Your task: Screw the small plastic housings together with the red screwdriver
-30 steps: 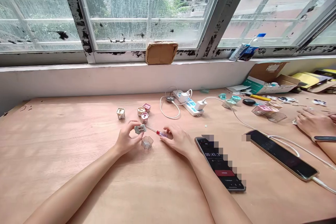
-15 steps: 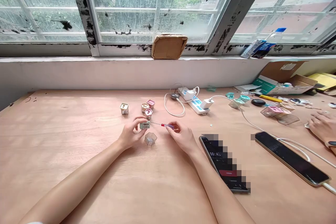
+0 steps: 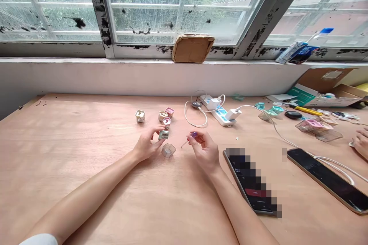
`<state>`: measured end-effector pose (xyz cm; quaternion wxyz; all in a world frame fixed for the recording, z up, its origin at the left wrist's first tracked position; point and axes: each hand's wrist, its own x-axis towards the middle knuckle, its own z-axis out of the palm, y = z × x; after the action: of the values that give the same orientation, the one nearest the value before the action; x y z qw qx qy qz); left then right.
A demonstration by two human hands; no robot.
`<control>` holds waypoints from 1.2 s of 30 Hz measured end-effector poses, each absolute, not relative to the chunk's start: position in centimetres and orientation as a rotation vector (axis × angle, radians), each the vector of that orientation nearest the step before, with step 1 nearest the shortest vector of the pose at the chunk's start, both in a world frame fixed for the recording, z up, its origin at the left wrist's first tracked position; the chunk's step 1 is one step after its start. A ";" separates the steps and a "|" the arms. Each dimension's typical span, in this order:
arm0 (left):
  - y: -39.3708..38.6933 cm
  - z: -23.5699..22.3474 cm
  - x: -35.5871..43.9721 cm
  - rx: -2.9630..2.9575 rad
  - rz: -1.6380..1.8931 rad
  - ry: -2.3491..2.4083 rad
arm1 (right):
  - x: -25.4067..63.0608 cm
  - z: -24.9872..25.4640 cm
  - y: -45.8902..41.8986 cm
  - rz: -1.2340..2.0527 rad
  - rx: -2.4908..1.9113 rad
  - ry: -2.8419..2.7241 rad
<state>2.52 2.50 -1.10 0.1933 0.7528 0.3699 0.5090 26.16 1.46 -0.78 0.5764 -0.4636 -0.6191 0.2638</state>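
Between the thumb and fingers of my left hand (image 3: pixel 148 143) is a small pale green pencil sharpener (image 3: pixel 163 134), with metal showing on its near side. My right hand (image 3: pixel 206 151) grips a small screwdriver (image 3: pixel 193 134) by its purple-and-red handle; the thin shaft slants down to the left, apart from the sharpener. Just below the sharpener, a clear faceted cup (image 3: pixel 168 150) rests on the table. Beyond my left hand, a pink sharpener with a clear container (image 3: pixel 166 123) stands beside two similar ones, and a cream one (image 3: pixel 140 116) stands farther left.
A power strip (image 3: pixel 221 115) with plugs and cables lies at the back. Two phones, one nearer (image 3: pixel 250 183) and one farther right (image 3: pixel 327 178), lie on the table. More sharpener parts (image 3: pixel 312 125), a yellow cutter (image 3: pixel 307 110) and an open box (image 3: pixel 330 97) are right. Another person's hand (image 3: pixel 361 141) shows at the edge.
The screwdriver has drawn away from the sharpener, and its shaft has swung to point down-left. The sharpener is tilted in my left hand. The whole view has shifted slightly.
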 end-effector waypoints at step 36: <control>2.2 -1.1 2.7 2.197 1.417 0.942 | 25.4 1.3 0.0 0.475 -0.921 -1.246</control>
<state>2.72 2.23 -1.05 0.1804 0.7776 0.3335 0.5016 25.39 0.04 1.34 0.6891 -0.4118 -0.5571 0.2125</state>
